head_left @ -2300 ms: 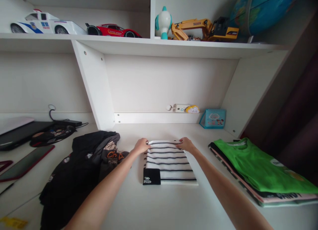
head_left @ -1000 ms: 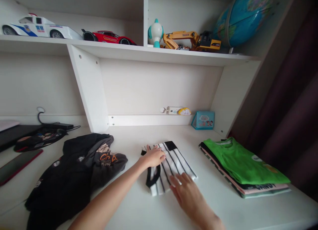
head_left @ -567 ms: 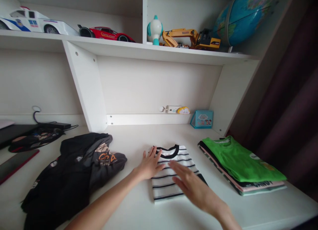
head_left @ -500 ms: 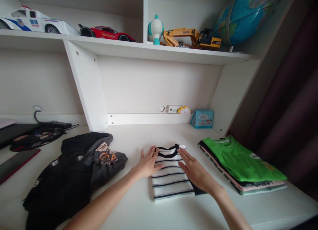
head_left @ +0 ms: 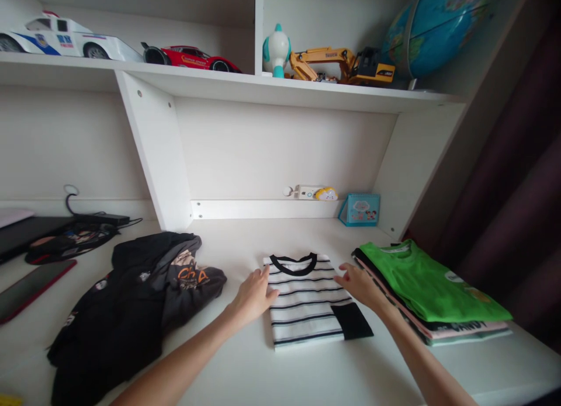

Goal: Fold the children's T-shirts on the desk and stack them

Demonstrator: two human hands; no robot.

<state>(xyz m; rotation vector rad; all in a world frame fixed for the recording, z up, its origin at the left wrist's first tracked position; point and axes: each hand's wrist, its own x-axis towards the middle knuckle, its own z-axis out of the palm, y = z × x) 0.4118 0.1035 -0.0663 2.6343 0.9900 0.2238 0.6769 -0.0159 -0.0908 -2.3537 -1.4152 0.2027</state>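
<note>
As the head view shows, the striped shirt (head_left: 302, 301) lies folded flat on the white desk (head_left: 324, 377), just below and right of the frame's centre, its black collar (head_left: 298, 271) toward the top. The left hand (head_left: 252, 295) is at its left edge, thumb spread from the forefinger and reaching onto the cloth. The right hand (head_left: 363, 284) is at the right edge, thumb and forefinger slightly apart; neither hand visibly pinches fabric, and whether the right fingertips touch it I cannot tell. A black panel (head_left: 351, 321) juts past the fold at the lower right. Dark clothing (head_left: 127, 301) lies loosely heaped at lower left; a green shirt (head_left: 427, 280) tops the folded stack (head_left: 464, 334) at right.

The step in hand looks like squaring the bundle's sides. Any lift from here would call for fingers slipped under both edges, thumbs on top, keeping the layers level and the panel supported.
</note>
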